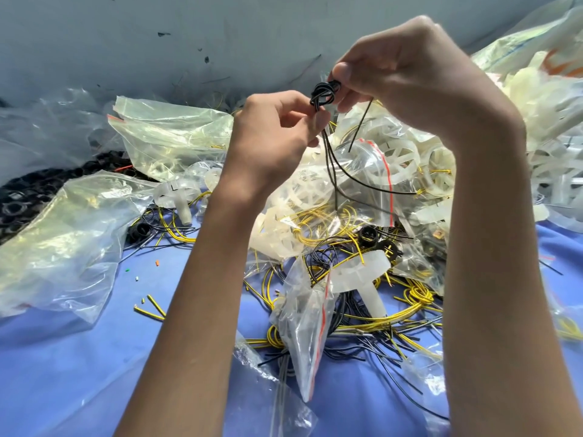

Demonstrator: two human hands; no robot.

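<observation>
**Blue worktop, black coil held up in both hands**

Blue covering spreads over the worktop (pixel 79 357), which runs back to a grey wall (pixel 126 42) flecked with dark marks. Clutter covers most of the far half. Clear bags (pixel 63 241) lie crumpled on the left. White spoked wheels (pixel 394 159) are heaped on the right, some of them inside bags. Yellow wires (pixel 416 294) and black ones tangle across the middle, and a black ring (pixel 367 233) lies among them. A zip bag (pixel 303 326) with a red strip lies between the forearms, beside a white stemmed part (pixel 362 272). Short wire offcuts lie scattered on the bare blue at the left.

Both hands are raised above this pile, so the forearms hide part of the tangle. The coil (pixel 321 94), a small bundle of black wire, is held in the air between the two hands, well clear of the worktop. The right hand (pixel 410 77) pinches its upper right side, with the thumb pressed on top and the fingers (pixel 345 104) curled beneath. The left hand (pixel 271 137) pinches the wire just under the coil, its fingers closed on the strands. Below that grip the tails (pixel 331 165) hang loose towards the bags.
</observation>
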